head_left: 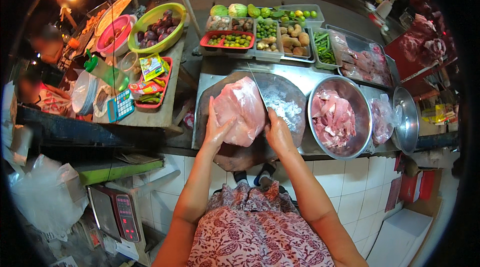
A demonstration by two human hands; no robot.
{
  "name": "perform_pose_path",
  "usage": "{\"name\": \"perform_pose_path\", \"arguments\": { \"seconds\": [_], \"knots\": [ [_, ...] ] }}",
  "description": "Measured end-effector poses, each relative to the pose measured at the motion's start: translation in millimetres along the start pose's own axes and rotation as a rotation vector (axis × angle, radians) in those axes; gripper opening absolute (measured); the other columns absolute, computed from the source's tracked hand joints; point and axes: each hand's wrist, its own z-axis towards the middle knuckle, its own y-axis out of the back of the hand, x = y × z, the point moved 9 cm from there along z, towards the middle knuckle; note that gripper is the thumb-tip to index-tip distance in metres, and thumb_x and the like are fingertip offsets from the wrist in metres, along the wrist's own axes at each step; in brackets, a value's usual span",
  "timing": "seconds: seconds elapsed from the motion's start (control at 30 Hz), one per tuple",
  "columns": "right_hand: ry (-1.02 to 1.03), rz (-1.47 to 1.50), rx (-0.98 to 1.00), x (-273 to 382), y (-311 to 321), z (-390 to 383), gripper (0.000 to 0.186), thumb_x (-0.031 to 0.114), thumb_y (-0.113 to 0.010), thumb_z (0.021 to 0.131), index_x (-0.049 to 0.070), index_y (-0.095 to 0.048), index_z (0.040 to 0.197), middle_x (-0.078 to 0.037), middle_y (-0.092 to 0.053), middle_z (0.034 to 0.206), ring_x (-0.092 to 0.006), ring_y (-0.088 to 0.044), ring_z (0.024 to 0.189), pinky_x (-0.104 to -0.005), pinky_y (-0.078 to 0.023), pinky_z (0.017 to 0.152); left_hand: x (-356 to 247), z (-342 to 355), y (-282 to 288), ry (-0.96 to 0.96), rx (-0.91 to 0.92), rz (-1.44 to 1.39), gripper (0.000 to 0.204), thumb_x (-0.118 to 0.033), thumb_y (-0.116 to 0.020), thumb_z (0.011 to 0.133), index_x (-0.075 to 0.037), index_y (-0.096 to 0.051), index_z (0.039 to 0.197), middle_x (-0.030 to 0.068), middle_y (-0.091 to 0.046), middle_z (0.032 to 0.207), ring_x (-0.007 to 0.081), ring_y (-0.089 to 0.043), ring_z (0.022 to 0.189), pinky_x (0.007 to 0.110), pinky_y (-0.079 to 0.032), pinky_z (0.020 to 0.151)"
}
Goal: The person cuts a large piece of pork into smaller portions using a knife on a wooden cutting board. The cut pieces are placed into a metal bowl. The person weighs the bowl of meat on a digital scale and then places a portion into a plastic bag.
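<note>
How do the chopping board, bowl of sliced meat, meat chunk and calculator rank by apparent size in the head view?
Largest to smallest:
Chopping board
Steel bowl of sliced meat
Raw meat chunk
Blue calculator

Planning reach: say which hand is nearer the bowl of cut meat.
Right: the right hand grips the knife left of the bowl; the left hand, on the meat slab, is farther left.

1 thick pink meat slab [242, 113] lies beside 1 long knife [258, 87].
</note>
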Motion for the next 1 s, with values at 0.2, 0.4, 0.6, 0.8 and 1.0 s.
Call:
{"name": "perform_pose_path", "arguments": {
  "seconds": [0.2, 0.4, 0.6, 0.8, 1.0],
  "knots": [
    [-0.016, 0.054, 0.003, -39.5, 19.0, 14.1, 0.043, -0.002, -0.057, 0.082, -0.002, -0.050, 0.124, -0.034, -0.065, 0.089, -0.0512, -0.063, 0.088, -0.0567, -0.050, 0.078, -22.0, 46.8, -41.5, -0.149, 0.134, 0.529, 0.104, -0.028, -0.088, 0.070, -0.002, -0.029, 0.151, 0.0218, -0.039, 0.147, 0.0386, -0.035, 0.140, 0.046, -0.030, 0.117],
    [-0.038, 0.184, 0.007, -66.3, 16.6, 6.2, 0.036, 0.004, -0.057, 0.084, -0.002, -0.052, 0.119, -0.035, -0.065, 0.089, -0.0528, -0.063, 0.088, -0.0579, -0.050, 0.078, -8.3, 58.8, -44.9, -0.075, 0.194, 0.543, 0.103, -0.031, -0.090, 0.067, -0.004, -0.033, 0.149, 0.0199, -0.041, 0.145, 0.0357, -0.037, 0.139, 0.043, -0.031, 0.116],
    [-0.098, 0.288, 0.064, -72.6, 0.8, 1.2, 0.037, 0.008, -0.062, 0.081, -0.002, -0.056, 0.116, -0.035, -0.066, 0.089, -0.0508, -0.065, 0.087, -0.0580, -0.052, 0.079, 62.1, 12.1, -24.7, 0.303, 0.142, -0.453, 0.095, -0.040, -0.082, 0.082, -0.007, -0.029, 0.153, 0.0088, -0.041, 0.151, 0.0234, -0.040, 0.140, 0.042, -0.034, 0.116],
    [0.010, 0.341, 0.270, -64.0, -6.9, 14.7, 0.048, 0.006, -0.061, 0.079, -0.001, -0.052, 0.126, -0.034, -0.066, 0.097, -0.0500, -0.064, 0.096, -0.0548, -0.050, 0.084, 76.8, 6.9, 6.4, 0.381, 0.089, -0.421, 0.082, -0.042, -0.075, 0.087, -0.006, -0.036, 0.150, 0.0119, -0.047, 0.147, 0.0284, -0.050, 0.131, 0.045, -0.042, 0.110],
    [-0.039, 0.502, 0.255, -68.8, -25.4, 5.1, 0.042, 0.008, -0.065, 0.080, -0.001, -0.057, 0.120, -0.033, -0.065, 0.104, -0.0476, -0.064, 0.102, -0.0498, -0.051, 0.087, 0.7, 37.0, -29.4, 0.275, 0.149, 0.107, 0.071, -0.034, -0.070, 0.093, -0.005, -0.037, 0.149, 0.0104, -0.049, 0.143, 0.0263, -0.050, 0.129, 0.038, -0.040, 0.111]
  ]
}}
